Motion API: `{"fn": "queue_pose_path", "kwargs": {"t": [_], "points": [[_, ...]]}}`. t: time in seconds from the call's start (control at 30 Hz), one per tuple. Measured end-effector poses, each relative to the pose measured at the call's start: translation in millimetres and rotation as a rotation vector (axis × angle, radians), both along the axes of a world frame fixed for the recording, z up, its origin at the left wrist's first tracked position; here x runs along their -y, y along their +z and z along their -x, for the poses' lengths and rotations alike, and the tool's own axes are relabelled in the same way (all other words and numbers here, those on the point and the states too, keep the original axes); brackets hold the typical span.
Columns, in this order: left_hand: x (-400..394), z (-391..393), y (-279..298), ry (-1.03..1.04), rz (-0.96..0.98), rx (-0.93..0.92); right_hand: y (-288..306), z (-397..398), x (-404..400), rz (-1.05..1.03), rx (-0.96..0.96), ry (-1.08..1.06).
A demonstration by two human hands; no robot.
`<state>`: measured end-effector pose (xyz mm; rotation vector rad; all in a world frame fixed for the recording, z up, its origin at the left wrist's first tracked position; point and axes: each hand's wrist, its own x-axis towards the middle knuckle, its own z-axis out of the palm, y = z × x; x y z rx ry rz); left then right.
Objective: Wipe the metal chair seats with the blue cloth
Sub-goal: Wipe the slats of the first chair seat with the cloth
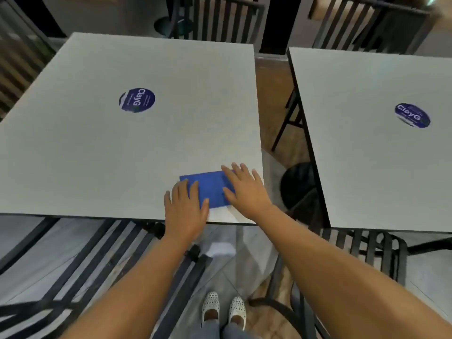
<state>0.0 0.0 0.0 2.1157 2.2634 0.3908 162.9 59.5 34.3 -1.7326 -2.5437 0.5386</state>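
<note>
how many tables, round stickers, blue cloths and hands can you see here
tables: 2, left table, right table
round stickers: 2, left sticker, right sticker
blue cloth: 1
hands: 2, left hand, right hand, both flat on the cloth
total: 7

I read "ClayG" on the round blue sticker (137, 100) on my table, and on the next table's sticker (412, 115).

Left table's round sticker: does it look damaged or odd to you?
Yes. The round sticker on the left table has its left edge torn or peeling, showing white; the right table's sticker looks whole.
</note>
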Motion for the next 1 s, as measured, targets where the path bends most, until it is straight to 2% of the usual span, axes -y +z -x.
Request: {"fn": "queue_pose_path", "kwargs": {"t": [0.47, 0.57, 0.7, 0.9, 1.0], "points": [[10, 3, -36, 0.233, 0.068, 0.151, -40, 50, 16, 0.037, 0.084, 0.090], [14, -4, -44, 0.426, -0.040, 0.216, -44, 55, 15, 0.028, 0.153, 0.085], [12, -20, -35, 0.881, -0.036, 0.595, -46, 57, 12, -0.055, 0.275, 0.085], [0, -18, -22, 1.180, -0.091, 0.906, -42, 67, 11, -0.090, 0.375, 0.028], [2, -9, -24, 1.219, -0.107, 1.243, -44, 56, 3, -0.116, 0.362, 0.093]]}}
